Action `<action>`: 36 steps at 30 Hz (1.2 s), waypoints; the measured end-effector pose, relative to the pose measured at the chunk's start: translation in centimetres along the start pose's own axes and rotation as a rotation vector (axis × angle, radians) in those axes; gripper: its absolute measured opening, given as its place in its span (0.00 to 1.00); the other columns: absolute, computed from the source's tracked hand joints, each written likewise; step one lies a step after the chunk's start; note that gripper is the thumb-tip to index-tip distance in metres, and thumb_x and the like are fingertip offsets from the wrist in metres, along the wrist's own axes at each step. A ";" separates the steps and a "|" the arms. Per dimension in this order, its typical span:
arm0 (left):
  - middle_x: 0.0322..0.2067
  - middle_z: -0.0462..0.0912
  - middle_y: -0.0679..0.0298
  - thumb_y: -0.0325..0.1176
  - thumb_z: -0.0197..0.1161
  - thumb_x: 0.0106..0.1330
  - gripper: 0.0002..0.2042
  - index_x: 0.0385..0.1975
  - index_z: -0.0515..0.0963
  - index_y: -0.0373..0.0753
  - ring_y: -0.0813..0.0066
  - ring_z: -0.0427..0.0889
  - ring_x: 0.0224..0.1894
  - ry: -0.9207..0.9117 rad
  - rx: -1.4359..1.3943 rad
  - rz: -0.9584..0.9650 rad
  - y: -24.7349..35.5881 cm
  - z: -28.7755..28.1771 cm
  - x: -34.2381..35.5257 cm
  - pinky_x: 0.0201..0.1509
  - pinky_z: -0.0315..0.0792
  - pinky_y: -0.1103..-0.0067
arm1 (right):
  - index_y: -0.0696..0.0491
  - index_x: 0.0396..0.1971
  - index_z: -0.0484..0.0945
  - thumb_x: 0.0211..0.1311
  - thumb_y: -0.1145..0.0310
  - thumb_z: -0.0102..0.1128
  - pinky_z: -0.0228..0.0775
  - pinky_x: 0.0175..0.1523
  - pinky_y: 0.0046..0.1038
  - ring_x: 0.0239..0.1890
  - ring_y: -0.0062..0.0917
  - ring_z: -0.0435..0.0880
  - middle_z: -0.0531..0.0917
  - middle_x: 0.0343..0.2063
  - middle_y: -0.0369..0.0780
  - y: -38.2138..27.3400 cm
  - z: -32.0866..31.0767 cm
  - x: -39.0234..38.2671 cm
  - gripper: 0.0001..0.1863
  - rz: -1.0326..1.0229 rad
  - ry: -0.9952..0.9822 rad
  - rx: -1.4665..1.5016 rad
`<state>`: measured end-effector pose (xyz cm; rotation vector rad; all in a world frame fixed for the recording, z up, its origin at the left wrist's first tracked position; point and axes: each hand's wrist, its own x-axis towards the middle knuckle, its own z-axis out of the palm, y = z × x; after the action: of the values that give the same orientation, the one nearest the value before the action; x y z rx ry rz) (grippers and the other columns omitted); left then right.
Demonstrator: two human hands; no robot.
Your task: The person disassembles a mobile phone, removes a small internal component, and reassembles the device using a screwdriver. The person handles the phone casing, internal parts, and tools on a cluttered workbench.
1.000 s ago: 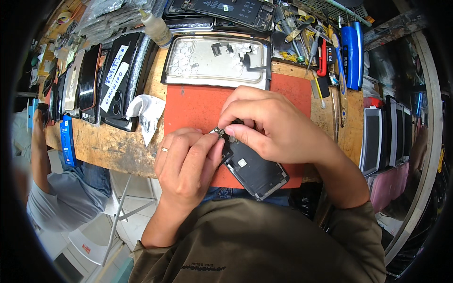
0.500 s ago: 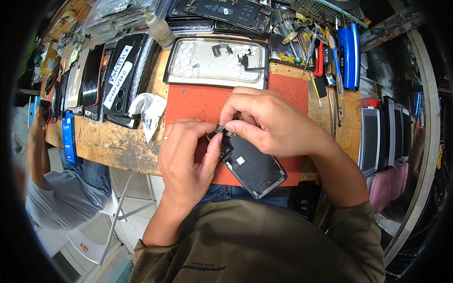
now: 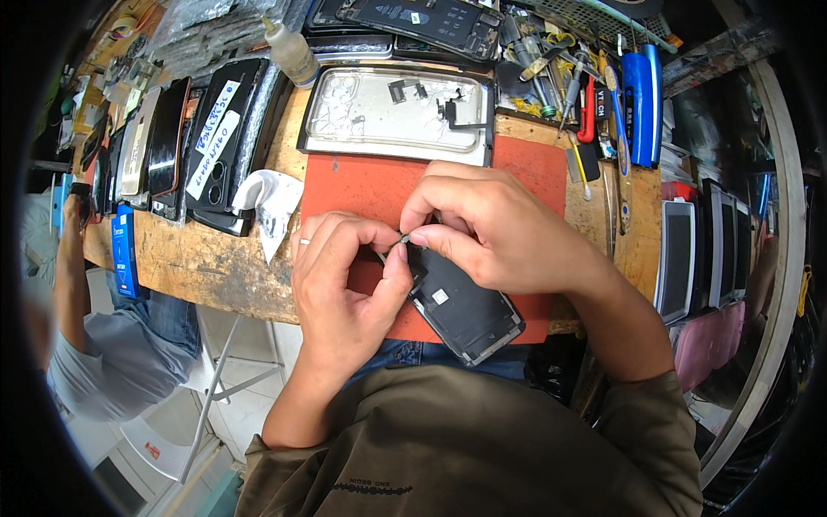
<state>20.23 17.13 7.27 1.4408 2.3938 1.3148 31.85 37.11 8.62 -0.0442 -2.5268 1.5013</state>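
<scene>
A black phone part with metal edges and a small white square [image 3: 467,314] lies tilted on the red mat [image 3: 340,185]. At its upper end, a small metal piece [image 3: 405,240] sits between my fingertips. My left hand [image 3: 345,289], with a ring on one finger, pinches at this piece from the left with thumb and index finger. My right hand [image 3: 491,233] is curled over the phone part and pinches the same piece from the right. Just beyond the mat is a clear tray [image 3: 392,116] holding small black parts.
A wooden bench [image 3: 215,280] carries stacked phones [image 3: 215,151], a white cloth [image 3: 267,207], a bottle [image 3: 293,60], a blue box [image 3: 125,254] and assorted tools [image 3: 547,82]. At left another person [image 3: 121,362] holds a dark object. Framed panels [image 3: 676,258] stand at right.
My left hand has shifted up and its fingers have arched higher around the small piece. My right hand keeps nearly the same pinch. The phone part has barely moved.
</scene>
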 end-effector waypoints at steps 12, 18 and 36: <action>0.32 0.83 0.65 0.25 0.76 0.57 0.09 0.34 0.83 0.42 0.60 0.81 0.39 0.029 0.060 -0.037 0.1 0.5 -0.1 0.52 0.69 0.64 | 0.56 0.44 0.87 0.73 0.73 0.70 0.79 0.46 0.43 0.41 0.41 0.88 0.87 0.41 0.44 -0.2 0.6 -0.1 0.05 0.036 -0.005 -0.031; 0.31 0.83 0.65 0.26 0.76 0.58 0.08 0.33 0.82 0.41 0.60 0.81 0.39 0.036 0.064 -0.058 0.1 0.5 -0.2 0.54 0.69 0.64 | 0.58 0.45 0.88 0.73 0.78 0.71 0.76 0.39 0.34 0.32 0.29 0.84 0.85 0.39 0.41 -0.1 1.2 0.0 0.05 -0.024 0.060 -0.030; 0.31 0.84 0.66 0.28 0.77 0.62 0.06 0.33 0.85 0.42 0.61 0.80 0.42 0.004 0.059 -0.093 0.1 0.5 0.0 0.57 0.67 0.64 | 0.60 0.48 0.87 0.72 0.79 0.70 0.81 0.40 0.35 0.33 0.33 0.87 0.87 0.41 0.44 0.4 1.0 -0.2 0.08 -0.037 0.062 -0.058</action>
<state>20.55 17.43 7.05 1.3231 2.4896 1.2378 31.86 36.38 7.80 -0.0519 -2.5079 1.3904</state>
